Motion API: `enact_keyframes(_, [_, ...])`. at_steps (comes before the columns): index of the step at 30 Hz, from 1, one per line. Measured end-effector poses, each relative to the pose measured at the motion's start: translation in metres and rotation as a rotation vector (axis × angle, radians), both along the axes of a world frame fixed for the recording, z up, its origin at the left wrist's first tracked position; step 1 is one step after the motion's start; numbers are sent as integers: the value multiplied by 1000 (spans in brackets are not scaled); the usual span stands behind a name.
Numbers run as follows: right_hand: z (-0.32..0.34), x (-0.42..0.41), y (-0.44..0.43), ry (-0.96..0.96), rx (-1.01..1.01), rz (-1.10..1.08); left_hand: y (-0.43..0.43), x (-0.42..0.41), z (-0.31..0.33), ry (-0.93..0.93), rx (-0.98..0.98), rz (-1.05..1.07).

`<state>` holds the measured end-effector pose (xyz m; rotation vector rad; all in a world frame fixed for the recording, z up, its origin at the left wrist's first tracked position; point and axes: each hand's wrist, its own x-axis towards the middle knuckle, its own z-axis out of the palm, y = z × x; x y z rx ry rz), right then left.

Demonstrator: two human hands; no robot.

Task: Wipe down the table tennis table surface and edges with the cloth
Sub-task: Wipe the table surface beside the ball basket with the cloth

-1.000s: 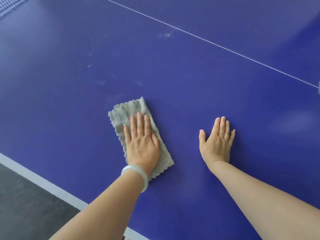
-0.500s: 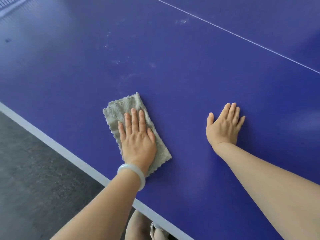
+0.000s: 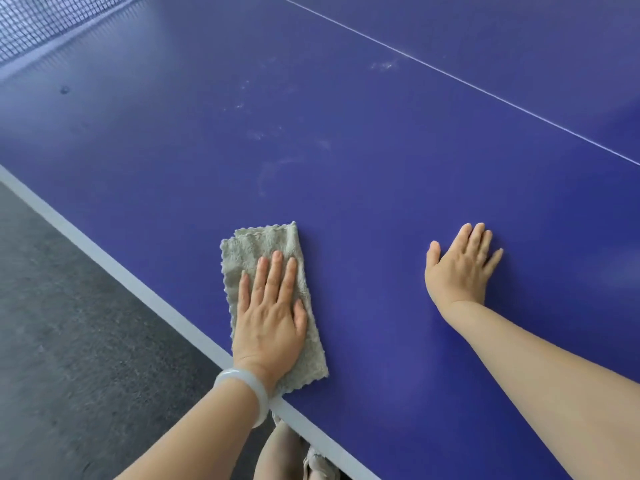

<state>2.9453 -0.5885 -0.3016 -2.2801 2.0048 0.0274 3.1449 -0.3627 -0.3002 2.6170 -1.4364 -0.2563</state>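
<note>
A folded grey-green cloth [image 3: 263, 244] lies flat on the blue table tennis table [image 3: 381, 188], its near end reaching the white side line [image 3: 114, 268]. My left hand [image 3: 270, 320] presses flat on the cloth with straight fingers; a pale bangle sits on that wrist. My right hand [image 3: 460, 268] rests flat on the bare blue surface to the right of the cloth, fingers spread. Faint whitish smudges [image 3: 273, 133] mark the surface beyond the cloth.
The net [image 3: 38, 22] stretches across the far left corner. A thin white centre line [image 3: 485, 88] runs diagonally at the upper right. Dark grey floor [image 3: 69, 341] lies left of the table edge. My leg and shoe show below the edge.
My left hand has slid the cloth back toward the near white edge line. My right hand has stayed flat on the table. The view has shifted, so the net now shows.
</note>
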Motion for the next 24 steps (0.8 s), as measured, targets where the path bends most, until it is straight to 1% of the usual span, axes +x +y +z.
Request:
enact_keyframes(1, [2,-2,4,1,-28,89,-2,-3,-1,0,11,1])
enact_keyframes(3, [6,3,25,-2,-115,366,-5,-7,-3,-4,7,-15])
enact_keyframes(4, [7,12,41,-32,-148,468,-5,-5,-4,2,16,-18])
enact_keyframes(5, [7,26,59,-65,-136,512,-4,-2,-4,14,29,-19])
enact_keyframes(6, [6,43,76,-88,-85,508,-3,-1,-3,20,38,-19])
enact_keyframes(8, [4,81,103,-146,27,414,-2,-2,-3,23,37,-14])
enact_keyframes(10, [7,109,114,-176,65,276,-3,-2,-2,37,32,-24])
enact_keyframes(12, [5,120,117,-196,52,188,-3,-1,-3,25,32,-22])
enact_keyframes(14, [3,122,119,-203,24,174,-1,-4,-3,16,18,9])
enact_keyframes(17, [-1,122,120,-200,0,194,10,-15,-3,44,-52,58])
enact_keyframes(19, [-2,122,120,-190,-2,196,27,-15,-5,58,-94,-46])
enact_keyframes(21, [-3,122,120,-186,-9,196,46,10,-5,53,-98,-197])
enact_keyframes(22, [-4,121,121,-186,-17,196,52,31,-3,41,-84,-224])
enact_keyframes(23, [-4,121,121,-185,-27,195,55,56,-2,12,-70,-208])
enact_keyframes(24, [-5,122,121,-177,-36,195,56,84,-1,-24,-54,-147])
